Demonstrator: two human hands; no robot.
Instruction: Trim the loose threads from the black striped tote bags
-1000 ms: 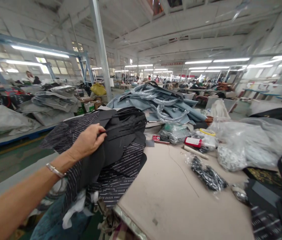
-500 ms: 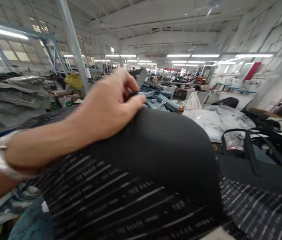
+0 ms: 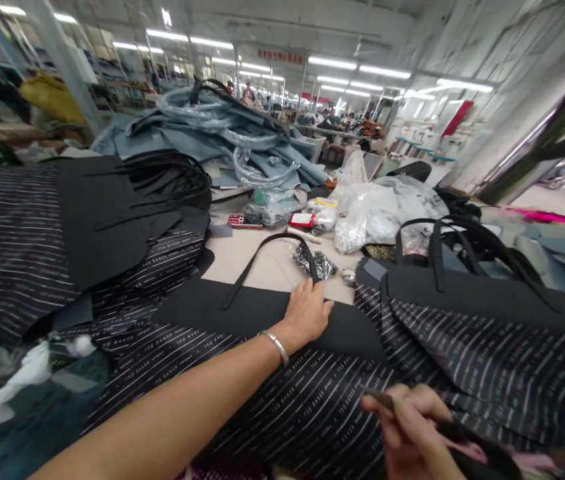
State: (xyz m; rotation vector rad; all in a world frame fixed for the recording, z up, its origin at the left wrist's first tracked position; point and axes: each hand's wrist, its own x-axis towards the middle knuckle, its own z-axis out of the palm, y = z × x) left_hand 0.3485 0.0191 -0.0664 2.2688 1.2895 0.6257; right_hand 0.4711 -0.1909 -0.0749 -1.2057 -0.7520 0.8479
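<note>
My left hand (image 3: 307, 315) lies flat on the black top band of a striped black tote bag (image 3: 282, 393), which is spread out in front of me. My right hand (image 3: 407, 427) is at the bottom edge of the view, pinching a thin dark tool (image 3: 379, 398) above the bag's striped fabric. The tool's tip is hidden by blur. A black strap handle (image 3: 267, 263) arcs up from the band onto the table. A second striped bag (image 3: 492, 353) with black handles (image 3: 435, 247) lies to the right, and a stack of striped bags (image 3: 62, 247) rises on the left.
A beige worktable (image 3: 257, 270) holds a red phone (image 3: 245, 221), a red bottle (image 3: 303, 221), a bag of dark small parts (image 3: 312, 262) and white plastic bags (image 3: 367, 217). Blue-grey material with plastic coils (image 3: 212, 140) is piled behind. Distant workers sit at long rows of tables.
My view has swung down and to the right. A bag now lies spread before me, my left hand has gone from pinching at the stack to lying flat on the band, and my right hand has appeared.
</note>
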